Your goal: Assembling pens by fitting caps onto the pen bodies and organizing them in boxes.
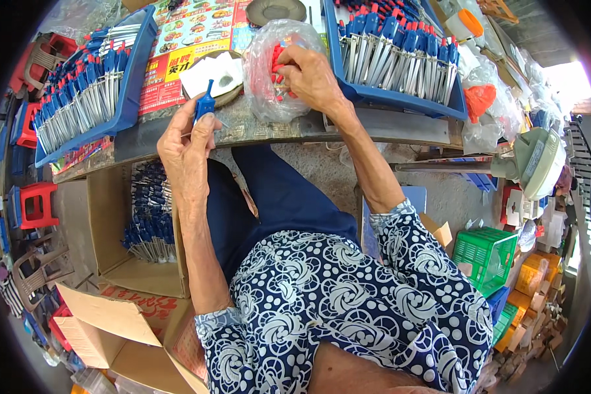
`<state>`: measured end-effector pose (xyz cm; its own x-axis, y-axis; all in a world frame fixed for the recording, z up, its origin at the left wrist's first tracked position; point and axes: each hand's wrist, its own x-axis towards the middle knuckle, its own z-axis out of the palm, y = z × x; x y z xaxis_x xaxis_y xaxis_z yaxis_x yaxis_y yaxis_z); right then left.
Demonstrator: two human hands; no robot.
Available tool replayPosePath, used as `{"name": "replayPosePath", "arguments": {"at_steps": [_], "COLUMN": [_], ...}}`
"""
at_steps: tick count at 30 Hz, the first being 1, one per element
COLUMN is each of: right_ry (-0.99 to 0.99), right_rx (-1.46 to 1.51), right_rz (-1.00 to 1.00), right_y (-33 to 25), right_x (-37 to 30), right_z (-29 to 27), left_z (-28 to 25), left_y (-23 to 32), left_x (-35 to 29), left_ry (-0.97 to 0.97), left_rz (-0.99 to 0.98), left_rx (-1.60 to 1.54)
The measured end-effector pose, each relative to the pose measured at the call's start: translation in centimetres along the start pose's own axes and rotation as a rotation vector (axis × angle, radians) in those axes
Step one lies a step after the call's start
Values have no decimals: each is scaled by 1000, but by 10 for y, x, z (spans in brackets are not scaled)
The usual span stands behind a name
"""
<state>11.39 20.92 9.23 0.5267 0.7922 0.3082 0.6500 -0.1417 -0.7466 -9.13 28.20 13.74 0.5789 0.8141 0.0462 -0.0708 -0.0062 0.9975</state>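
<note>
My left hand (pixel 189 141) grips a blue plastic handle (pixel 205 104) between thumb and fingers, its narrow blue tip pointing up; a thin metal part shows beside the thumb. To the right, a clear plastic bag (pixel 259 98) lies open on the table with small red plastic pieces (pixel 277 65) in it. My right hand (pixel 314 80) reaches into that bag, its fingers pinched together at the red pieces; the fingertips are partly hidden. Between the hands, a white paper or cloth with a dark grey spot (pixel 213 75) rests on a round dish (pixel 228 98).
Blue trays (pixel 130 98) (pixel 400 98) of metal rods with blue handles and red tips flank the table (pixel 276 131). A round grey dish (pixel 276 9) sits at the back. Below left are cardboard boxes (pixel 105 223); a lamp-like head (pixel 540 163) and green crate (pixel 486 259) stand right.
</note>
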Motion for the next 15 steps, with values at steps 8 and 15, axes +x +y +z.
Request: {"name": "replayPosePath", "arguments": {"at_steps": [8,15], "right_ry": [-111,-282], "right_rx": [727,1018], "right_rz": [182,154], "right_y": [-25,-33], "right_x": [-14,-21], "right_z": [-18,-18], "left_z": [11,17], "left_y": [8,11], "left_x": [-9,-18], "left_ry": [-90,-156], "left_rz": [-14,4], "left_rx": [25,118]}}
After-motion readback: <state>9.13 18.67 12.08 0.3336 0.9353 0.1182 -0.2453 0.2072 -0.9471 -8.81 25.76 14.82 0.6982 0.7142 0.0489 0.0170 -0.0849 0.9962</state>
